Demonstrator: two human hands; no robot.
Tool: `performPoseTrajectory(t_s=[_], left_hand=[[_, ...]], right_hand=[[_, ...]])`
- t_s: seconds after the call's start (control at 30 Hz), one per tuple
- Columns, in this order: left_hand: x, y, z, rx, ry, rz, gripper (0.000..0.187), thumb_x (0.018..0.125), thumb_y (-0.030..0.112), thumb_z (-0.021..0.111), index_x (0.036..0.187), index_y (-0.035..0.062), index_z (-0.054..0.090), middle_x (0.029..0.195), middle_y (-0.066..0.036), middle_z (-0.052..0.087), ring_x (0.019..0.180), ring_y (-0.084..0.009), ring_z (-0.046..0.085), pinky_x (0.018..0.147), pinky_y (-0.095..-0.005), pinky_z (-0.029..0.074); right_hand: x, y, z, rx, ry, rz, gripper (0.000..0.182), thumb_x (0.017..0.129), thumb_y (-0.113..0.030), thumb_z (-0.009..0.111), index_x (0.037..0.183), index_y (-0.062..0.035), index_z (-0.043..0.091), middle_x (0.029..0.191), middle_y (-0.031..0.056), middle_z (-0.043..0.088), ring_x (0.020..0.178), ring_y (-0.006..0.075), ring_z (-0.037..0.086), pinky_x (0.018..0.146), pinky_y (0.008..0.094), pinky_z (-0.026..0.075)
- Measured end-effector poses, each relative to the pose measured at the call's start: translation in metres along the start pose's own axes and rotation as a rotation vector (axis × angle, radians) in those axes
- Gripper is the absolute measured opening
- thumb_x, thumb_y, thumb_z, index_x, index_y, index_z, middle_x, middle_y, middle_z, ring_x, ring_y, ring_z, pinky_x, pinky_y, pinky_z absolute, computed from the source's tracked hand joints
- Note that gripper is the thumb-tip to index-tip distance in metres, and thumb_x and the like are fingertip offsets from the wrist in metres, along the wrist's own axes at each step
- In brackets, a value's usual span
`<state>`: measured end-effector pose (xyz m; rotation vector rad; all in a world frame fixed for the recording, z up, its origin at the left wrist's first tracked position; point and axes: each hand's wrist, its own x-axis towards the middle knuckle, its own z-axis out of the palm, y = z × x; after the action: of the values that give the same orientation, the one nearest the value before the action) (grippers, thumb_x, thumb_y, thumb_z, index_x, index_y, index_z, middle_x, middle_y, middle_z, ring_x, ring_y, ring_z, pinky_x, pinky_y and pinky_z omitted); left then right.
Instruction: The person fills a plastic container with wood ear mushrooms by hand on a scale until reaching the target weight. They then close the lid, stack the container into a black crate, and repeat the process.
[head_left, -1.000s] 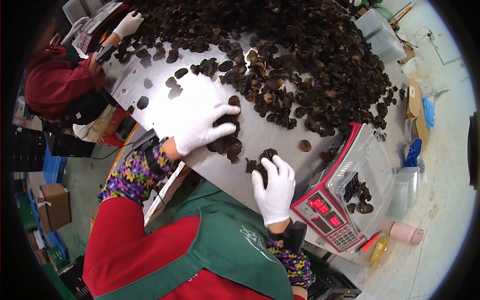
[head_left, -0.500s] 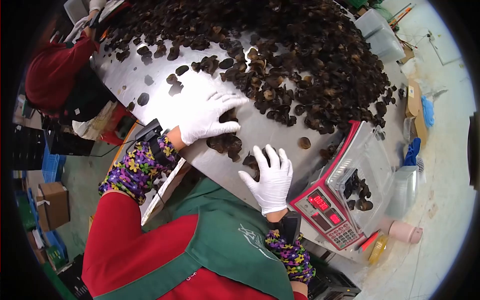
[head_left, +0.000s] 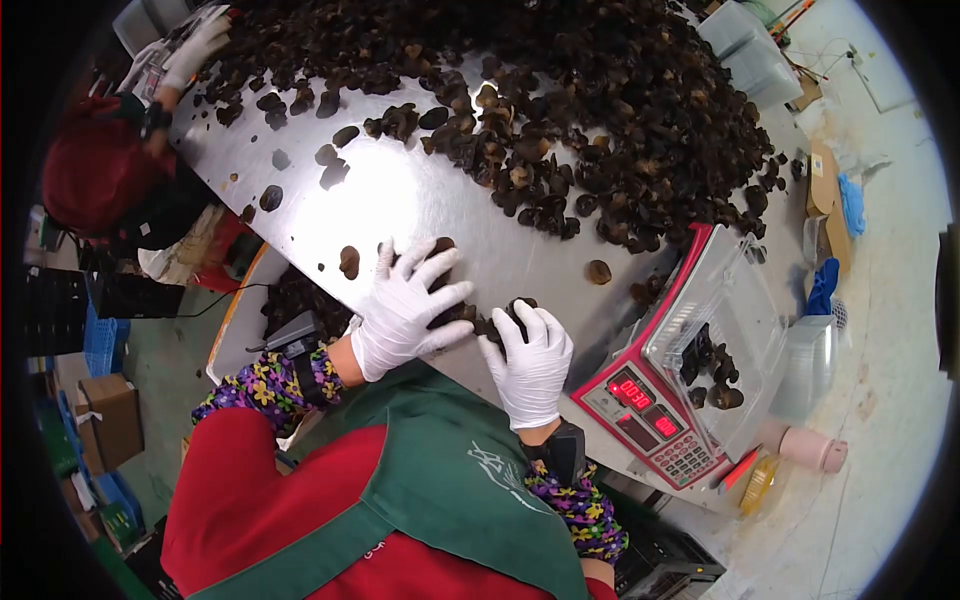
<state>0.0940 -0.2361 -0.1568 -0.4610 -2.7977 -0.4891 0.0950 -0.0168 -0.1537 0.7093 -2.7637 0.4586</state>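
Note:
My left hand (head_left: 412, 312), in a white glove, is spread over a few dark wood ear mushrooms (head_left: 443, 246) on the metal table, its fingers apart and pieces showing between them. Beside it, my gloved right hand (head_left: 530, 365) curls its fingers and thumb around wood ear mushrooms (head_left: 516, 308) at the near edge; part of these is hidden under the fingers. A single loose mushroom (head_left: 348, 262) lies left of my left hand. To the right of my right hand, a red scale (head_left: 640, 408) with lit digits carries a clear plastic box (head_left: 762, 345) with several mushrooms inside.
A large heap of wood ear mushrooms (head_left: 620, 130) covers the far part of the metal table (head_left: 300, 195). Another person's gloved hand (head_left: 196, 50) is at upper left. Below the table edge sits a tub (head_left: 232, 335) of dark pieces. Clear boxes (head_left: 750, 55) stand at far right.
My left hand has drawn down toward the table's near edge, its fingers spread wider. My right hand's fingers have curled in over the mushrooms. The other person's hand has moved.

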Motion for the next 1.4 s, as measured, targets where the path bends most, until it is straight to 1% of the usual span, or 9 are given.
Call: performPoseTrajectory(t_s=[0.07,0.23,0.37,0.67,0.87,0.93,1.1,1.3,1.4], left_hand=[[-0.002,-0.004,-0.001,-0.002,0.048,-0.127,0.047,0.078,0.047,0.075,0.117,0.0225,0.07,0.14,-0.008,0.056,0.138,-0.0412,0.041,0.116,-0.0669,0.013],[-0.012,-0.014,-0.001,-0.005,0.136,-0.353,0.07,0.076,0.052,0.077,0.137,0.0227,0.061,0.145,-0.018,0.049,0.14,-0.0438,0.035,0.117,-0.0633,0.012],[-0.011,-0.008,-0.002,-0.22,0.054,-0.249,0.08,0.072,0.054,0.077,0.14,0.0159,0.058,0.145,-0.022,0.046,0.135,-0.0424,0.042,0.112,-0.0609,0.026],[0.026,0.011,0.009,-0.069,0.045,-0.079,0.094,0.066,0.062,0.081,0.145,0.0208,0.053,0.156,-0.027,0.031,0.142,-0.0501,0.029,0.109,-0.0676,0.027],[0.06,0.013,0.008,-0.107,-0.061,0.008,0.064,0.074,0.051,0.08,0.129,0.0202,0.065,0.138,-0.017,0.053,0.131,-0.0401,0.046,0.106,-0.0561,0.037],[0.06,0.018,0.015,-0.208,0.032,0.065,0.036,0.079,0.035,0.079,0.109,0.0165,0.072,0.107,-0.01,0.064,0.105,-0.0316,0.061,0.087,-0.0453,0.051],[0.051,0.031,0.017,-0.217,0.185,0.112,0.017,0.08,0.021,0.077,0.095,0.0158,0.072,0.082,-0.008,0.061,0.074,-0.0279,0.063,0.063,-0.0383,0.053],[0.1,0.101,-0.025,-0.702,0.276,0.018,0.016,0.083,-0.005,0.073,0.098,0.0011,0.073,0.089,-0.006,0.063,0.062,-0.0108,0.06,0.052,-0.0237,0.045],[0.142,0.162,-0.058,-0.739,0.326,0.201,0.02,0.08,0.0,0.077,0.099,0.0036,0.074,0.092,-0.008,0.064,0.073,-0.0168,0.063,0.062,-0.028,0.05]], right_hand=[[0.0,0.001,-0.001,0.003,0.045,0.023,0.037,0.08,-0.024,0.078,0.116,-0.0196,0.069,0.122,0.0025,0.059,0.11,0.026,0.054,0.087,0.0436,0.046],[-0.003,0.003,0.001,0.133,0.136,0.079,0.039,0.076,-0.008,0.08,0.113,-0.0125,0.069,0.116,0.0066,0.064,0.102,0.0298,0.059,0.087,0.0419,0.05],[0.003,-0.007,-0.027,0.293,0.232,0.084,0.04,0.076,-0.004,0.08,0.114,-0.0092,0.069,0.113,0.0092,0.064,0.097,0.031,0.06,0.085,0.041,0.052],[0.005,0.052,-0.19,-0.049,0.438,0.214,0.046,0.076,-0.001,0.08,0.12,-0.0082,0.067,0.117,0.0117,0.065,0.106,0.0306,0.061,0.092,0.0403,0.049],[-0.014,0.106,-0.205,-0.024,0.101,0.231,0.058,0.079,-0.012,0.08,0.133,-0.008,0.061,0.136,0.016,0.054,0.128,0.0362,0.049,0.109,0.0445,0.039],[-0.02,0.103,-0.209,-0.008,0.166,0.266,0.057,0.081,-0.016,0.08,0.135,-0.0082,0.061,0.14,0.0161,0.053,0.13,0.0367,0.048,0.11,0.0446,0.038],[-0.054,0.099,-0.225,-0.13,0.459,0.316,0.04,0.089,-0.013,0.072,0.127,-0.0067,0.065,0.131,0.0151,0.06,0.125,0.0362,0.053,0.108,0.0458,0.04],[-0.093,0.102,-0.218,-0.096,0.562,0.402,0.03,0.089,-0.009,0.069,0.119,-0.0065,0.068,0.125,0.0117,0.064,0.122,0.0349,0.055,0.106,0.0459,0.041],[-0.099,0.1,-0.218,-0.091,0.597,0.411,0.029,0.087,-0.006,0.069,0.116,-0.006,0.069,0.124,0.0112,0.064,0.12,0.0352,0.056,0.105,0.0456,0.042]])
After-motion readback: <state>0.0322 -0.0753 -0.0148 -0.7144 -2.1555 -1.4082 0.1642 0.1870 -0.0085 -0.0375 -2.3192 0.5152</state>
